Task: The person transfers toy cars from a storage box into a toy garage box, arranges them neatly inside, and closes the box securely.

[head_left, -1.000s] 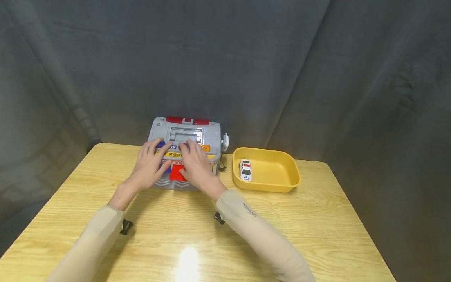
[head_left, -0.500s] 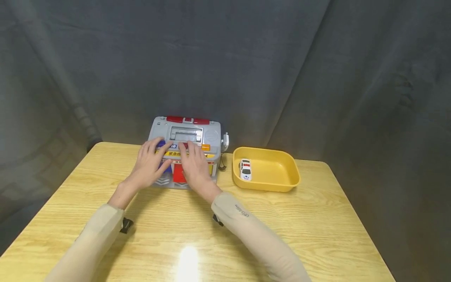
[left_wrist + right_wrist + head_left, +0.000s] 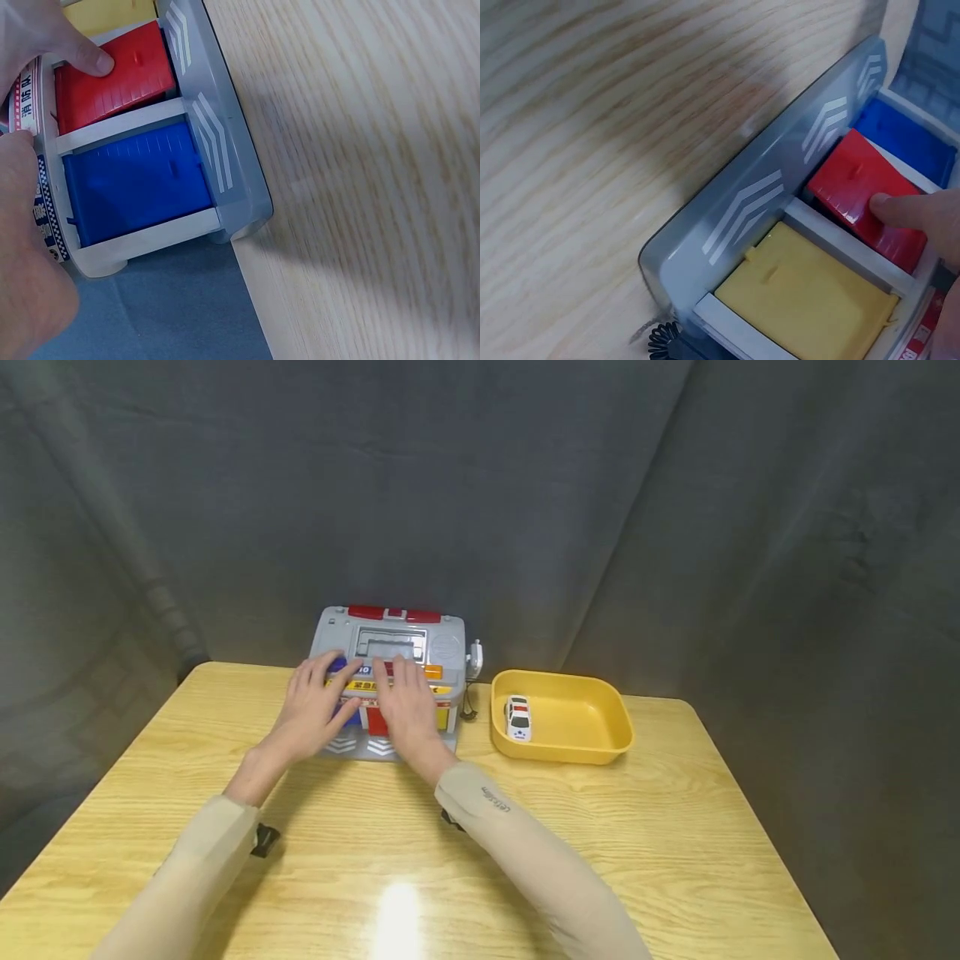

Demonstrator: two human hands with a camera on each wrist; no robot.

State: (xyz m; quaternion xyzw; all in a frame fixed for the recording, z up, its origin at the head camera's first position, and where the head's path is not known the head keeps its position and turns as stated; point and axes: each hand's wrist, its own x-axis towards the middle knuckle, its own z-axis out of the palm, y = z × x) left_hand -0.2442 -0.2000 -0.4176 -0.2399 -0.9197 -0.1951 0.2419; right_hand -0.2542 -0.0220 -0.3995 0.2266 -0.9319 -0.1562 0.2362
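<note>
A grey toy garage [image 3: 447, 649] stands at the far side of the table, with blue, red and yellow doors along its front. My right hand [image 3: 408, 714] lies over its middle, fingers along the top edge. The right thumb presses on the red door [image 3: 847, 184], whose lower edge tilts slightly out of its frame. My left hand [image 3: 302, 714] rests on the garage's left part, fingers spread near the blue button. Below it, the blue door [image 3: 139, 184] sits in its frame. The yellow door [image 3: 810, 292] is in its frame too.
Right of the garage is a yellow tray [image 3: 600, 750] with a white toy police car [image 3: 518, 720] at its left end. A white piece [image 3: 476, 658] sticks out from the garage's right side, above a black coiled cord [image 3: 468, 713]. A dark curtain [image 3: 525, 510] hangs behind the table [image 3: 600, 827].
The red door has swung inward toward its frame as my right hand shifted slightly left. My left hand stays in nearly the same place on the garage.
</note>
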